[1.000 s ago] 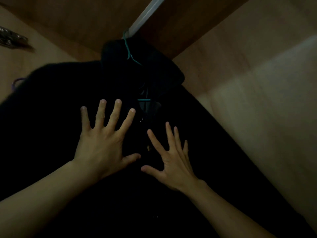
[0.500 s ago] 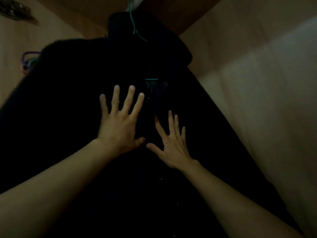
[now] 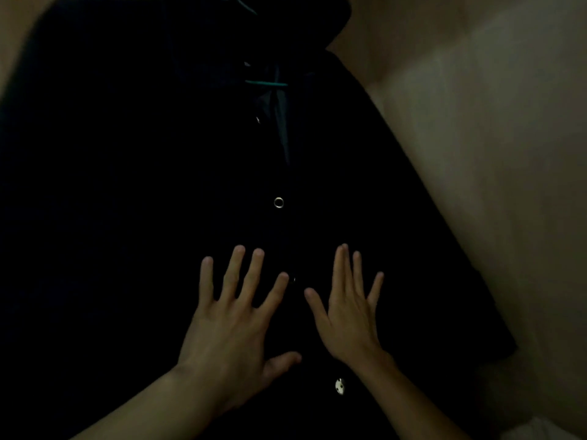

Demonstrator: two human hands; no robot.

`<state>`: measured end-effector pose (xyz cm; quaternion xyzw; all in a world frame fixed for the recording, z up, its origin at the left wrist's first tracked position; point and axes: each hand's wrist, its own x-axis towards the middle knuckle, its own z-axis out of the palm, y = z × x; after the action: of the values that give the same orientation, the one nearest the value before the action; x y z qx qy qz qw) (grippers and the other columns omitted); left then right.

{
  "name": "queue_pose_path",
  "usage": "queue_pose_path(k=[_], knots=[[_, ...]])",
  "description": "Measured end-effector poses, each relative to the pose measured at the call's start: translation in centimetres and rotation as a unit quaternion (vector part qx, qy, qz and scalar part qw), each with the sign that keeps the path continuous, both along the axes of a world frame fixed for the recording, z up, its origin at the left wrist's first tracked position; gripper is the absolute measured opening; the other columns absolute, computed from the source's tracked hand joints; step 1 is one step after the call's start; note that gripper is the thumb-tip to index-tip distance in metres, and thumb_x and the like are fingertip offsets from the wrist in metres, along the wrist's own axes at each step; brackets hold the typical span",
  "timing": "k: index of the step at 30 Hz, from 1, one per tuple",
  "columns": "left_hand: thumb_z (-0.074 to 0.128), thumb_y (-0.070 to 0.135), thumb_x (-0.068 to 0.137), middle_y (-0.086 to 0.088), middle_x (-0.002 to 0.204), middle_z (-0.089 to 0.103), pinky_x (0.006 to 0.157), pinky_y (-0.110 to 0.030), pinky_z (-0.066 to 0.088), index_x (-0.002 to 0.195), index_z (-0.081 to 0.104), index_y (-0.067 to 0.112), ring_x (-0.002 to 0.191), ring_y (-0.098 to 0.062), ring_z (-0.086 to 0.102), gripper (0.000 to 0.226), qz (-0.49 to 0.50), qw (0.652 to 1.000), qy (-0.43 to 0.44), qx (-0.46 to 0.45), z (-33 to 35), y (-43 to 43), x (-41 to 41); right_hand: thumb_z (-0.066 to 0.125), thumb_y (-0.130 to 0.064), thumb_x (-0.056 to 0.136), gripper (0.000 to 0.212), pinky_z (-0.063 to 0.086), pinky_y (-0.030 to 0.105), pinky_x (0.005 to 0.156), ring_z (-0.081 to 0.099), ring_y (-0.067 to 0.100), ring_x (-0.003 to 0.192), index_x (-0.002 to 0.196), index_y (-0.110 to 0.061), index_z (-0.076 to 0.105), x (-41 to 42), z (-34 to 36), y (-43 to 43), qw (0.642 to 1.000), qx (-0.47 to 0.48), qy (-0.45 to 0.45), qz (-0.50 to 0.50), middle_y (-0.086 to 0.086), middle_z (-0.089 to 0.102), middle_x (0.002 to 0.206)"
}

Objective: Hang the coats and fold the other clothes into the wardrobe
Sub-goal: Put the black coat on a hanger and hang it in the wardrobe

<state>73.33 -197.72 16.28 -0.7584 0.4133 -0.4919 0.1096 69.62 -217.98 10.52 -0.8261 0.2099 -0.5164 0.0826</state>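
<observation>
A black coat (image 3: 133, 217) hangs inside the dim wardrobe on a teal hanger (image 3: 266, 84) and fills most of the view. A metal snap ring (image 3: 278, 202) and a white button (image 3: 339, 386) show along its front seam. My left hand (image 3: 235, 325) lies flat on the coat's front just left of the seam, fingers spread. On the right side of the seam my right hand (image 3: 349, 312) is pressed flat as well, fingers apart. Neither hand holds anything. The rail is out of view.
The wardrobe's light wooden side wall (image 3: 476, 154) rises close on the right of the coat. A strip of wooden wall (image 3: 12, 52) shows at the top left. Something pale (image 3: 540, 430) peeks in at the bottom right corner.
Both hands have slid down the coat's front, from near the collar to below the snap ring. The view has tilted down, so the rail and hanger hook left the frame.
</observation>
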Motion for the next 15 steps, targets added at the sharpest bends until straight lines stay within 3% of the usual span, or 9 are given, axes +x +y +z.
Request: queue_pose_path(k=[3, 7, 8, 12, 15], knots=[[0.011, 0.091, 0.073, -0.020, 0.156, -0.030, 0.111, -0.069, -0.009, 0.151, -0.019, 0.032, 0.141, -0.044, -0.033, 0.102, 0.024, 0.999, -0.032, 0.023, -0.7, 0.5, 1.1, -0.003, -0.075, 0.088, 0.080, -0.024, 0.057, 0.112, -0.031, 0.016, 0.145, 0.147, -0.030, -0.032, 0.1, -2.5, 0.2, 1.000, 0.019, 0.010, -0.001, -0.008, -0.032, 0.158], [0.041, 0.087, 0.071, -0.024, 0.162, 0.002, 0.113, -0.070, 0.008, 0.154, 0.022, 0.023, 0.148, -0.047, -0.005, 0.106, 0.023, 0.998, -0.023, 0.044, -0.5, 0.2, 3.7, 0.001, -0.075, 0.089, 0.082, -0.019, 0.057, 0.116, -0.032, 0.014, 0.145, 0.148, -0.029, -0.030, 2.2, -4.4, 0.0, 0.998, 0.042, 0.030, 0.028, -0.008, -0.034, 0.157], [0.042, 0.087, 0.071, -0.024, 0.162, 0.001, 0.114, -0.069, 0.007, 0.154, 0.022, 0.022, 0.148, -0.046, -0.006, 0.107, 0.030, 0.998, -0.028, 0.047, -0.5, 0.0, 4.5, 0.004, -0.075, 0.090, 0.082, -0.017, 0.056, 0.117, -0.033, 0.013, 0.144, 0.149, -0.029, -0.030, 2.7, -4.5, -0.2, 0.997, 0.045, 0.037, 0.045, -0.009, -0.034, 0.157], [0.026, 0.090, 0.073, -0.024, 0.157, -0.027, 0.113, -0.067, -0.011, 0.154, -0.011, 0.026, 0.141, -0.048, -0.029, 0.109, 0.075, 0.996, -0.051, 0.026, -0.6, -1.0, 6.5, 0.013, -0.072, 0.093, 0.080, -0.010, 0.054, 0.119, -0.031, 0.010, 0.144, 0.148, -0.033, -0.029, 3.0, -3.8, -1.2, 0.988, 0.063, 0.080, 0.114, -0.010, -0.031, 0.158], [0.028, 0.089, 0.073, -0.024, 0.155, -0.031, 0.112, -0.067, -0.015, 0.154, -0.014, 0.026, 0.139, -0.048, -0.032, 0.110, 0.087, 0.995, -0.052, 0.024, -0.8, -1.3, 6.1, 0.013, -0.074, 0.091, 0.079, -0.009, 0.052, 0.120, -0.026, 0.010, 0.146, 0.147, -0.036, -0.028, 1.3, -3.4, -1.3, 0.983, 0.072, 0.112, 0.129, -0.010, -0.027, 0.159]])
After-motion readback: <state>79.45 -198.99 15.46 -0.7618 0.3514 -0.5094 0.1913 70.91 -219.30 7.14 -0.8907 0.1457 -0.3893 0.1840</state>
